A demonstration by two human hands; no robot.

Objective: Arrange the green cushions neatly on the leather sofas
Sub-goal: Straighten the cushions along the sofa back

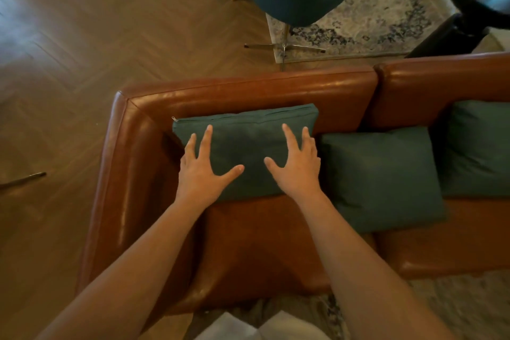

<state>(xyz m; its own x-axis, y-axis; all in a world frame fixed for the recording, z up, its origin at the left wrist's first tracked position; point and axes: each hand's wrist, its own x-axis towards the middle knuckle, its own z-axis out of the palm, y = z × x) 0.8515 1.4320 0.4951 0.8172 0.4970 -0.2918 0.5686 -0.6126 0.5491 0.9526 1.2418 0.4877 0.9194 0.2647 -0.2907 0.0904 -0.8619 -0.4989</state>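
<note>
A green cushion is propped against the backrest at the corner of the brown leather sofa, centre of the frame. The left hand and right hand are laid flat on it, fingers spread. Two more green cushions are seen at the right.

Both bare arms are reaching forward from the bottom of the view, the left forearm angling in from the lower left and the right forearm from the lower right, so that they are drawing closer toward the wrists. The left hand is lying palm down, its fingers straight and spread, its thumb pointing inward. The right hand is mirroring it (the two thumb tips are facing each other, apart), with fingers likewise extended.
</note>
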